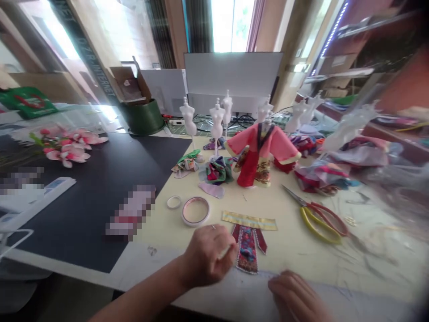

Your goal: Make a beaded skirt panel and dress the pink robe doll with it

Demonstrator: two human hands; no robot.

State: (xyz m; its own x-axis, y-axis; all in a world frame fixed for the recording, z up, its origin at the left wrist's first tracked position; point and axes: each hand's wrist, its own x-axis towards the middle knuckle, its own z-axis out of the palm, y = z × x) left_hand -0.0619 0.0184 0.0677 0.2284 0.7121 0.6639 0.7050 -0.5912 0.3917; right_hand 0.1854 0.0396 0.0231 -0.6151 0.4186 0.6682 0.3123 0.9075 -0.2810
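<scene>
My left hand [209, 257] is closed, its fingers curled together beside a small patterned cloth piece. Whatever those fingers may hold is hidden. The cloth piece [247, 250] has a dark red and blue floral strip with a beaded edge, narrow dark red tabs at its sides and a pale yellow band [250, 220] across the top. My right hand [296, 295], slightly blurred, lies on the table's near edge, right of the strip, with fingers stretched leftward. Scissors [313, 214] with red and yellow handles lie farther right. A large tape roll [196, 211] lies beyond my left hand.
A small ring of tape [174, 202] lies left of the big roll. Behind stand several white mini dress forms [217, 118] and a doll-size pink and red robe [251, 156]. Cloth bundles [216, 170] lie around them. Pink flowers [70, 145] rest on the dark mat [134, 163].
</scene>
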